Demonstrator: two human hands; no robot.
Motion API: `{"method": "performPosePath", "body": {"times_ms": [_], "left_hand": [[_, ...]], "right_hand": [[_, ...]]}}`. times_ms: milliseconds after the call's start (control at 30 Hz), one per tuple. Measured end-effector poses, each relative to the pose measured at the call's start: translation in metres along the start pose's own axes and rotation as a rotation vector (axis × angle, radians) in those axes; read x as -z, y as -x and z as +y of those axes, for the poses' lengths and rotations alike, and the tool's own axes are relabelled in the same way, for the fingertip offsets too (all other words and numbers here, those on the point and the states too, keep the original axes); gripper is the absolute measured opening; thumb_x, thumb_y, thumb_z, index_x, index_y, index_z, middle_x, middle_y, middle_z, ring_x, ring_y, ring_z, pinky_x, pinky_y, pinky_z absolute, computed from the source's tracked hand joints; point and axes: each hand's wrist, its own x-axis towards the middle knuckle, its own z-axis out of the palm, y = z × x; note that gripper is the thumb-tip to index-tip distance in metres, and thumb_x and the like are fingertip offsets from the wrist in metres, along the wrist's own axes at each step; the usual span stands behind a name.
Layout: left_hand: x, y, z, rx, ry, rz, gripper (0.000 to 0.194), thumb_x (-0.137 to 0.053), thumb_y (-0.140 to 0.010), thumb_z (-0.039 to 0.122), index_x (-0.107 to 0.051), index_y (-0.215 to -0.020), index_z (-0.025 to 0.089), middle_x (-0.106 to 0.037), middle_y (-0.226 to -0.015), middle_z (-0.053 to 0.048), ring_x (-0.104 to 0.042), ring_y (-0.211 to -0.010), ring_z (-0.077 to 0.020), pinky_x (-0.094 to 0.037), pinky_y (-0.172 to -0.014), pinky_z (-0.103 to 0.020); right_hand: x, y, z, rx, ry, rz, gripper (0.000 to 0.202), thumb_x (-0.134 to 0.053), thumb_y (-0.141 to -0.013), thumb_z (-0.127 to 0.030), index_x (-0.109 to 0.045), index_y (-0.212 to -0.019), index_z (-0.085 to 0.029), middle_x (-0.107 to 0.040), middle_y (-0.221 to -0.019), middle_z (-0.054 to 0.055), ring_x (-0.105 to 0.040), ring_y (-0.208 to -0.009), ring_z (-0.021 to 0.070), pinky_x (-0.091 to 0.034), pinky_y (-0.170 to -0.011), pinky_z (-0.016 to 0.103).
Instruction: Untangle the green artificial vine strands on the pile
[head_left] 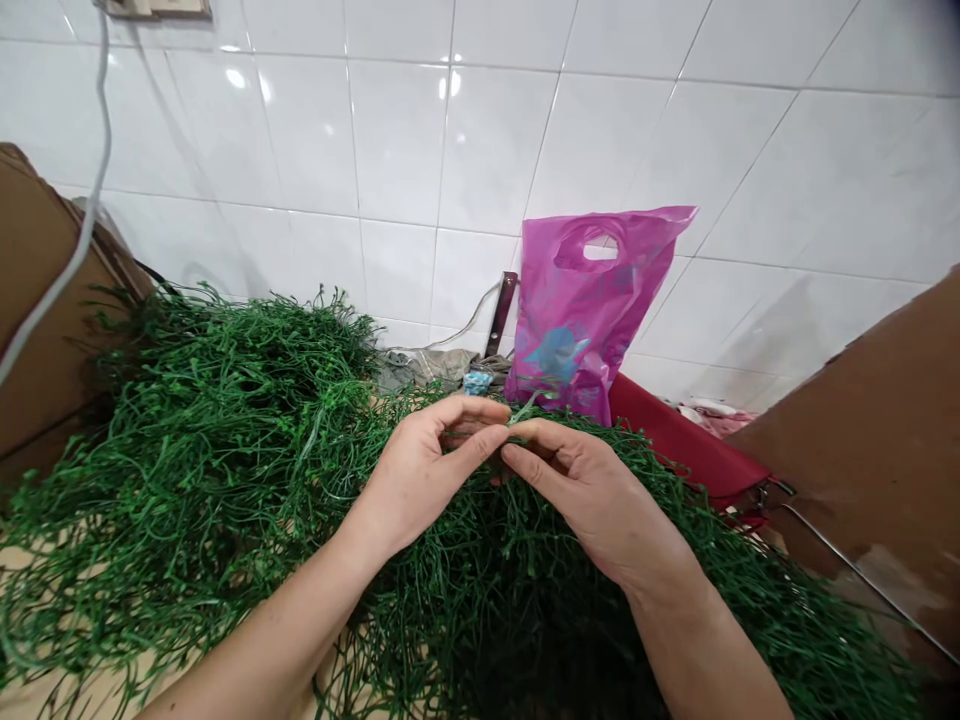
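My left hand [420, 470] and my right hand [600, 490] meet in the middle of the view, fingertips nearly touching. Between them they pinch a thin green plant stem [527, 407], whose pale tip sticks up past the fingers; the rest of it is mostly hidden. Beneath and around both hands spreads a tangle of loose, dark green stems [465, 590] that look like artificial greenery. To the left rises a thicker heap of the same stems [247, 370].
A purple plastic bag [577, 310] stands against the white tiled wall [397, 130]. Right of it are a red item [682, 440] and a brown panel [870, 440] with a metal rod [862, 560]. Cardboard [52, 290] and a white cable [94, 190] are at left.
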Motion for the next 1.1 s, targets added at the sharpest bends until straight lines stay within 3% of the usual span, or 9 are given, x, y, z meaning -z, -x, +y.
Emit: {"method": "performPosePath", "body": {"times_ms": [100, 200, 367, 600, 800, 967, 1100], "left_hand": [[0.001, -0.002, -0.001, 0.041, 0.017, 0.031, 0.029, -0.065, -0.091, 0.035, -0.070, -0.112, 0.016, -0.073, -0.104, -0.007, -0.066, -0.090, -0.0172, -0.051, -0.081, -0.028], [0.002, -0.004, -0.003, 0.092, 0.089, -0.071, 0.024, -0.068, -0.089, 0.035, -0.073, -0.102, 0.015, -0.073, -0.092, -0.005, -0.064, -0.084, -0.0162, -0.050, -0.080, -0.028], [0.003, -0.005, -0.005, 0.279, 0.324, -0.157, 0.030, -0.079, -0.078, 0.024, -0.073, -0.105, 0.015, -0.072, -0.085, -0.003, -0.063, -0.078, -0.0132, -0.048, -0.077, -0.026], [0.007, -0.003, 0.003, 0.324, 0.404, -0.180, 0.024, -0.085, -0.072, 0.027, -0.074, -0.090, 0.016, -0.065, -0.081, 0.001, -0.058, -0.072, -0.0093, -0.045, -0.072, -0.023], [0.009, -0.003, 0.006, 0.361, 0.457, -0.141, 0.041, -0.070, -0.082, 0.056, -0.076, -0.091, 0.016, -0.063, -0.081, -0.002, -0.057, -0.075, -0.0138, -0.046, -0.071, -0.027], [0.008, -0.004, -0.001, 0.224, 0.291, -0.082, 0.024, -0.079, -0.077, 0.039, -0.072, -0.087, 0.017, -0.059, -0.075, 0.002, -0.049, -0.072, -0.0113, -0.038, -0.070, -0.024], [0.004, -0.004, -0.002, 0.101, 0.114, -0.001, 0.022, -0.073, -0.082, 0.037, -0.069, -0.087, 0.017, -0.057, -0.074, 0.003, -0.047, -0.071, -0.0121, -0.036, -0.067, -0.024]], "right_hand": [[-0.001, 0.000, -0.003, 0.025, 0.082, 0.065, 0.019, -0.057, -0.095, -0.033, -0.074, -0.094, -0.023, -0.070, -0.083, 0.000, -0.063, -0.082, 0.0171, -0.050, -0.078, 0.028], [0.000, 0.001, -0.003, 0.094, 0.205, 0.168, 0.019, -0.057, -0.094, -0.032, -0.075, -0.093, -0.023, -0.070, -0.088, 0.002, -0.064, -0.085, 0.0178, -0.051, -0.080, 0.029], [0.001, 0.004, -0.004, 0.189, 0.334, 0.298, 0.015, -0.062, -0.092, -0.025, -0.075, -0.099, -0.024, -0.071, -0.088, 0.001, -0.065, -0.080, 0.0159, -0.051, -0.073, 0.026], [0.005, 0.002, -0.007, 0.228, 0.369, 0.376, 0.008, -0.064, -0.088, -0.023, -0.071, -0.089, -0.022, -0.071, -0.081, -0.001, -0.064, -0.073, 0.0151, -0.052, -0.071, 0.025], [0.005, 0.002, -0.006, 0.218, 0.369, 0.356, 0.011, -0.062, -0.090, -0.025, -0.072, -0.091, -0.024, -0.073, -0.083, 0.000, -0.066, -0.074, 0.0163, -0.053, -0.071, 0.027], [0.005, 0.002, -0.008, 0.209, 0.375, 0.315, 0.011, -0.062, -0.090, -0.026, -0.073, -0.093, -0.024, -0.074, -0.087, 0.000, -0.067, -0.078, 0.0176, -0.054, -0.075, 0.029], [0.006, 0.003, -0.015, 0.209, 0.402, 0.289, 0.020, -0.054, -0.096, -0.030, -0.073, -0.093, -0.023, -0.074, -0.090, 0.002, -0.068, -0.084, 0.0182, -0.054, -0.081, 0.029]]}}
